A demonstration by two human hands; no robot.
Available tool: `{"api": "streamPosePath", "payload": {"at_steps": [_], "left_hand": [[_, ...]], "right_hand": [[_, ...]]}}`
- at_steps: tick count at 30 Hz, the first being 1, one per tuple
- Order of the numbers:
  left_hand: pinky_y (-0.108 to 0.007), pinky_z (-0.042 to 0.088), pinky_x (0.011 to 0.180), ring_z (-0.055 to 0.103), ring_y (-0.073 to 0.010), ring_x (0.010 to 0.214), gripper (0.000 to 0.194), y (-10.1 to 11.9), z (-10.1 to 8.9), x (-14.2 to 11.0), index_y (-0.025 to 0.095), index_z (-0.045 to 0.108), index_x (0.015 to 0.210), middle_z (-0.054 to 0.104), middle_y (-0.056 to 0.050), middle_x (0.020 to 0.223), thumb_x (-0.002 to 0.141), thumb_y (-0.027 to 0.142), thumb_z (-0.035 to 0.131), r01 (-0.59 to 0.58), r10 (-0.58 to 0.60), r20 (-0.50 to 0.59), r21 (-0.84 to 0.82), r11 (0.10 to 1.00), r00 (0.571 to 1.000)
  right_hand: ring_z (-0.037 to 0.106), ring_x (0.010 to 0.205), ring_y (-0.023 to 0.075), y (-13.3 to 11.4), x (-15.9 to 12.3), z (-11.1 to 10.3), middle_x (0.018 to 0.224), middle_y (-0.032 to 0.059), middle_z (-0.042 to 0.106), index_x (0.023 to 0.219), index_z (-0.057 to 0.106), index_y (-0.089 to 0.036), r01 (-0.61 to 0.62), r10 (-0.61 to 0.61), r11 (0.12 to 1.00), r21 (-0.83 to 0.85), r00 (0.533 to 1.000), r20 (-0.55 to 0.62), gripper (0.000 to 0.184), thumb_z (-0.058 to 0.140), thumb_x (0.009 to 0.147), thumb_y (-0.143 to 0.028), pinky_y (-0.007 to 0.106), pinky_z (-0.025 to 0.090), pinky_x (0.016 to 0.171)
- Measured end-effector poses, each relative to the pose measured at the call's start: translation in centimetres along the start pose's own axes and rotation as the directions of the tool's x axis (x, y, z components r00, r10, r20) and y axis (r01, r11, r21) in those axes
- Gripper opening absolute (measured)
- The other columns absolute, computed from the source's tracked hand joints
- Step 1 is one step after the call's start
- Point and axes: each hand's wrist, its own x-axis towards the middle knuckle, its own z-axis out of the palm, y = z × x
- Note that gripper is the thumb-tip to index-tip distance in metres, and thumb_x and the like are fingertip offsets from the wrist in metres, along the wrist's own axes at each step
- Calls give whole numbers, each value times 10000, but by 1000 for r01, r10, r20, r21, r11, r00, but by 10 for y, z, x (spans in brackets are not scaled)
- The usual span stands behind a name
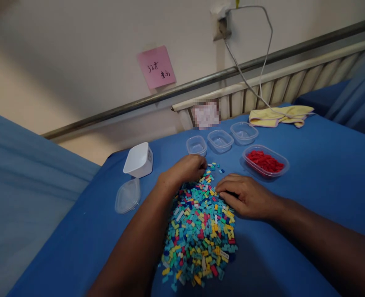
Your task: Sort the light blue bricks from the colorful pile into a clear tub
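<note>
A long heap of small toy bricks [197, 231], mostly turquoise, yellow, blue and pinkish red, lies on the blue cloth. At its far end is my left hand [190, 168], closed with the fingers curled down; whatever is under the fingertips is hidden. My right hand [247, 196] rests at the heap's right edge, its fingertips touching the bricks. A gap shows between its thumb and bent forefinger, and nothing is seen held there. To the right of the heap, a clear plastic tub [278, 173] holds red bricks [264, 161].
Three clear tubs stand in a row at the back: a left one [196, 144], a middle one [220, 141] and a right one [244, 133]. A white box [138, 161] and a clear lid [128, 196] lie left. A yellow cloth [278, 115] and a cable [247, 84] are back right.
</note>
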Motion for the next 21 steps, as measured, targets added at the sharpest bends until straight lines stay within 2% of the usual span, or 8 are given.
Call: {"api": "streamPosePath", "payload": {"at_steps": [2, 5, 8, 11, 14, 17, 21], "left_hand": [[-306, 410, 650, 645, -201, 744, 148, -5, -5, -6, 189, 776, 1001, 766, -38, 904, 897, 180, 670, 51, -52, -14, -70, 996, 999], [-284, 425, 650, 640, -179, 737, 143, -7, -13, -18, 189, 728, 1014, 738, -8, 876, 890, 203, 658, 113, -137, -76, -259, 959, 988], [-265, 438, 653, 634, -167, 745, 143, 3, -17, -26, 189, 710, 1011, 719, 5, 868, 876, 199, 665, 71, -112, -88, -375, 924, 990], [-266, 436, 667, 632, -169, 757, 146, 19, -14, -26, 187, 724, 984, 725, -8, 890, 859, 143, 662, -11, 4, -24, -306, 952, 1000], [-283, 460, 719, 660, -196, 824, 169, 28, -9, -22, 183, 746, 981, 751, -39, 958, 863, 96, 661, -53, 58, 31, -167, 985, 998], [-292, 478, 764, 677, -209, 868, 184, 26, -6, -17, 173, 763, 993, 770, -61, 1016, 889, 68, 654, -100, 104, 51, -80, 992, 993], [-281, 486, 786, 708, -206, 900, 233, 20, -7, -10, 174, 795, 1029, 797, -61, 1058, 910, 42, 644, -110, 114, 78, -51, 993, 990]], "right_hand": [[771, 1016, 250, -1, 1, 0, 1090, 76, 829, 1111, 775, -231, -1, 1, 1000, 11, 1000, -3, 170, 622, 1063, -175, 436, 621, 919], [770, 1002, 241, -2, 2, 1, 1073, 67, 828, 1105, 771, -233, -2, 2, 1000, 18, 1000, -4, 172, 629, 1051, -153, 423, 618, 907], [770, 1011, 244, -2, 2, 1, 1077, 70, 829, 1106, 767, -234, -3, 3, 1000, 8, 1000, -4, 174, 635, 1044, -140, 421, 615, 914], [771, 1012, 248, -1, 2, 2, 1076, 72, 828, 1091, 764, -236, -3, 3, 1000, 4, 1000, -7, 155, 638, 1051, -156, 422, 620, 912], [767, 1017, 252, 0, 1, 3, 1081, 73, 826, 1095, 764, -234, 0, 0, 1000, -2, 1000, -2, 143, 641, 1056, -170, 436, 621, 923], [762, 1027, 252, 1, 1, 3, 1089, 72, 824, 1105, 765, -236, -13, 13, 1000, -3, 1000, 0, 157, 634, 1057, -163, 438, 619, 928], [760, 1011, 249, 0, 1, 2, 1083, 68, 823, 1117, 767, -232, -16, 16, 1000, 2, 1000, 8, 164, 631, 1056, -162, 432, 616, 907]]}}
